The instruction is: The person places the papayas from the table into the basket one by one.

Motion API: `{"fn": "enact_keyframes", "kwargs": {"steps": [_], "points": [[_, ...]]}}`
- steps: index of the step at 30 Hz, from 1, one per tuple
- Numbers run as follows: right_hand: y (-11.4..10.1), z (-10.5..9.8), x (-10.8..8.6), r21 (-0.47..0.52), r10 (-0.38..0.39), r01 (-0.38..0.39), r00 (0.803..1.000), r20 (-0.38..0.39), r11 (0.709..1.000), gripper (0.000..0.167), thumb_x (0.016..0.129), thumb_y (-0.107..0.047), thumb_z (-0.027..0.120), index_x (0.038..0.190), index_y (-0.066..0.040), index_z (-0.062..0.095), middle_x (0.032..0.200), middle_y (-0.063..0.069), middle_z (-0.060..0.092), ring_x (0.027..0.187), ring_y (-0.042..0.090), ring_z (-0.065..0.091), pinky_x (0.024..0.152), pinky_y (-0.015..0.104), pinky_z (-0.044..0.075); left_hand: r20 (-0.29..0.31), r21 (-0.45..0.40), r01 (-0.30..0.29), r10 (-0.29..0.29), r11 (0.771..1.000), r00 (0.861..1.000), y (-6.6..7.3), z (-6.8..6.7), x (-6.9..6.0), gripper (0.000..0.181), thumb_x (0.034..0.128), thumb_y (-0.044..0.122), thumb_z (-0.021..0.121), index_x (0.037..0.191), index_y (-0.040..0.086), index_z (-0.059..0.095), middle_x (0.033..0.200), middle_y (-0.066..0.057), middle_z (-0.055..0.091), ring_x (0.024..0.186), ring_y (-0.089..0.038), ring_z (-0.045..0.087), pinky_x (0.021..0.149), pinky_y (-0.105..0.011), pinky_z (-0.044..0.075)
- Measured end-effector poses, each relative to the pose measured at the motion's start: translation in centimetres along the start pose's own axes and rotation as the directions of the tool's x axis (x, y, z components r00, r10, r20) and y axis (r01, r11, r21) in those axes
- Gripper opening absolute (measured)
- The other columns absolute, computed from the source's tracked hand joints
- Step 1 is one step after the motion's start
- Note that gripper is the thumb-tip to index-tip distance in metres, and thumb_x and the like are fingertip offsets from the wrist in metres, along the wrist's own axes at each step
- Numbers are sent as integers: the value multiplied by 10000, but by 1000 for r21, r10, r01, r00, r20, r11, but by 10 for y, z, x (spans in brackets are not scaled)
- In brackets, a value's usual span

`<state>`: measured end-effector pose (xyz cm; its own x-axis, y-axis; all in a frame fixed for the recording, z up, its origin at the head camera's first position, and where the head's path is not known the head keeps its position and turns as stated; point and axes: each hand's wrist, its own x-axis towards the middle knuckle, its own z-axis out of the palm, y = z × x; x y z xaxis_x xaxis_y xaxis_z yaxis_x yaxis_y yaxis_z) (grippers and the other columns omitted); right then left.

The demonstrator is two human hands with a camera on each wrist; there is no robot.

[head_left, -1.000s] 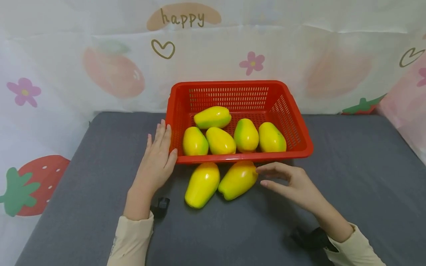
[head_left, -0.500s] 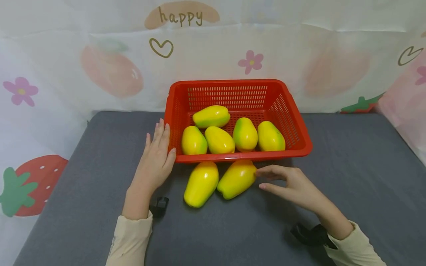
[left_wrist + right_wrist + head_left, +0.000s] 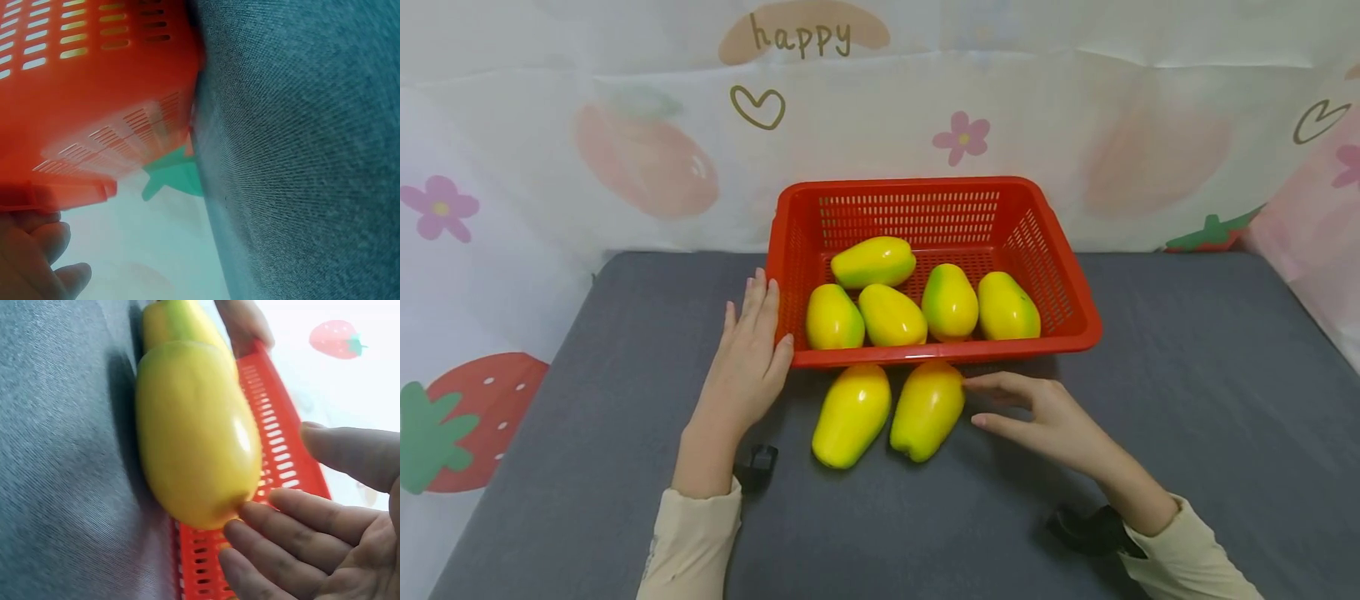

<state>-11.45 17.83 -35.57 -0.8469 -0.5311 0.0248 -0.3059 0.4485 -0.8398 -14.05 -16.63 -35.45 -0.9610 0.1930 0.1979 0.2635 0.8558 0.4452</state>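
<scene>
Against the left side of the red basket (image 3: 946, 353) lies my left hand (image 3: 742, 367), fingers straight along its rim. In the left wrist view, fingertips (image 3: 51, 240) touch the basket's edge (image 3: 75, 192). Several yellow-green mangoes, such as one at the basket's back (image 3: 874, 262), rest inside. Two mangoes lie side by side in front of the basket, a left one (image 3: 852, 417) and a right one (image 3: 927, 412). My right hand (image 3: 1051, 422) is at the right one's upper right, fingers loosely extended; in the right wrist view its fingertips touch the end of that mango (image 3: 197, 434).
A grey cloth (image 3: 865, 542) covers the table. Behind it hangs a pale backdrop (image 3: 865, 108) with printed flowers, hearts and fruit. Dark straps with a small black device (image 3: 758, 467) are at the wrists.
The right mango in front of the basket has turned more upright in the head view and its top has shifted left. My right hand has moved slightly left with it. My left hand stays against the basket.
</scene>
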Motion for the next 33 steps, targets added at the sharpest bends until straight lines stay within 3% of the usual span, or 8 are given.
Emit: {"fn": "enact_keyframes", "kwargs": {"steps": [4, 12, 33], "points": [[3, 7, 3, 75, -5, 5, 1000, 6, 997, 443, 867, -160, 682, 1278, -40, 570, 1258, 76, 596, 1126, 245, 577, 923, 403, 475, -4, -3, -2, 2, 1000, 1000, 0, 0, 0, 646, 956, 205, 419, 1489, -29, 139, 1570, -154, 49, 1441, -255, 21, 1138, -490, 12], [8, 22, 6, 134, -21, 15, 999, 43, 991, 543, 849, -128, 698, 1338, -6, 495, 1346, 126, 519, 1203, 292, 514, 956, 424, 447, -6, -3, -6, 6, 1000, 1000, 0, 1, 0, 638, 963, 205, 408, 1490, -28, 134, 1570, -153, 43, 1441, -253, 20, 1139, -485, 9], [15, 34, 10, 82, 1, -3, 1000, 25, 997, 706, 809, -162, 745, 1408, -29, 395, 1393, 133, 460, 1155, 278, 544, 948, 430, 452, -12, -5, -11, 10, 1000, 1000, 0, 1, -1, 636, 964, 211, 400, 1490, -29, 134, 1570, -155, 40, 1440, -263, 32, 1139, -488, 12]]}}
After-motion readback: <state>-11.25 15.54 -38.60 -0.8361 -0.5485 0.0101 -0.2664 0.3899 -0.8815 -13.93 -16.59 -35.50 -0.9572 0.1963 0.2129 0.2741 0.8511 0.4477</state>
